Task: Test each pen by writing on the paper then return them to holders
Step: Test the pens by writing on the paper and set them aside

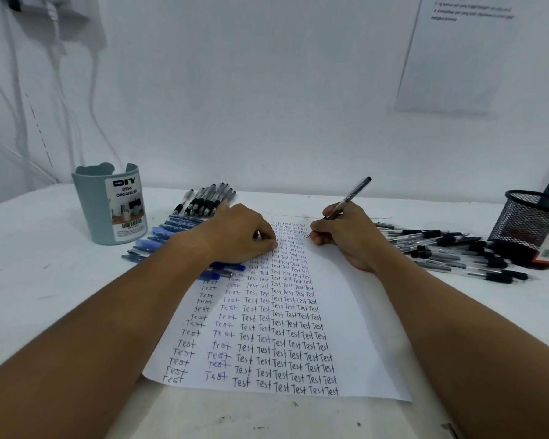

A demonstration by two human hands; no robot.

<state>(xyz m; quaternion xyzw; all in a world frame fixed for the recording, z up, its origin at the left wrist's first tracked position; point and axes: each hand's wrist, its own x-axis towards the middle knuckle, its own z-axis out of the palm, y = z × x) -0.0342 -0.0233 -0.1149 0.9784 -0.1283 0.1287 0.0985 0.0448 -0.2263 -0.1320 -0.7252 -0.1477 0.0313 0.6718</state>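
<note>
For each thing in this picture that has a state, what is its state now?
Right hand: grips a pen, tip at the paper.
Left hand: fingers curled, resting on the paper.
Paper: flat, columns of "Test" written on it.
Blue-grey organizer: upright; no pens show above its rim.
Mesh holder: upright.
Blue pens: lying in a row.
Black pens: lying loose.

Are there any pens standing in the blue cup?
No, the blue cup shows no pens; the blue pens lie beside it.
</note>
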